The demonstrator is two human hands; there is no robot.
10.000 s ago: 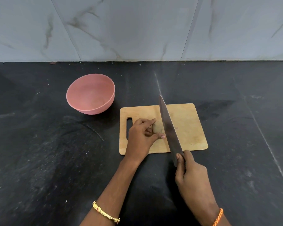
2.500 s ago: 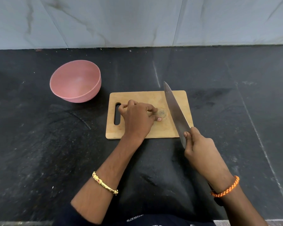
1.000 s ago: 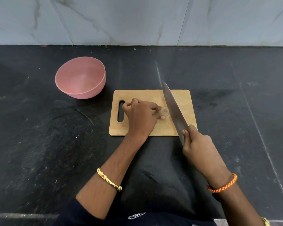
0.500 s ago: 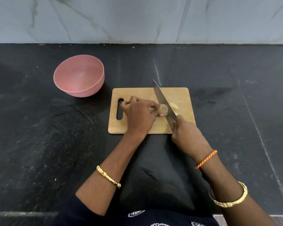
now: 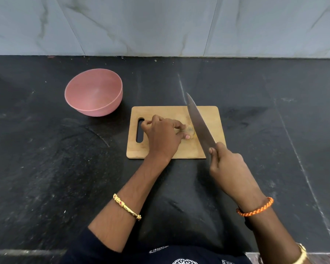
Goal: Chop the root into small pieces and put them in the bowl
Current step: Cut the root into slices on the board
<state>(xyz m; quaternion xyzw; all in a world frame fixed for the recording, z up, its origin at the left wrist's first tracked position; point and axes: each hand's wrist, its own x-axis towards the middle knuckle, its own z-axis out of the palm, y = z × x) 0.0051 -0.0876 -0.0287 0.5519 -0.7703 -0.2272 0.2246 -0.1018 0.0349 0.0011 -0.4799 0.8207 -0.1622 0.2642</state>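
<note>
root (image 5: 190, 129): brownish stub, seemingly uncut, on board | bowl (image 5: 93, 92): pink; upright

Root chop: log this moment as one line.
left hand holds root on board | right hand grips knife, blade raised beside root | bowl holds nothing

A pink bowl (image 5: 93, 92) stands near the black counter's (image 5: 46, 168) back-left, just off the cutting board's (image 5: 160, 113) far-left corner; bare counter separates them, while the left hand (image 5: 162, 136) and knife (image 5: 200, 122) occupy the board's middle and right
</note>
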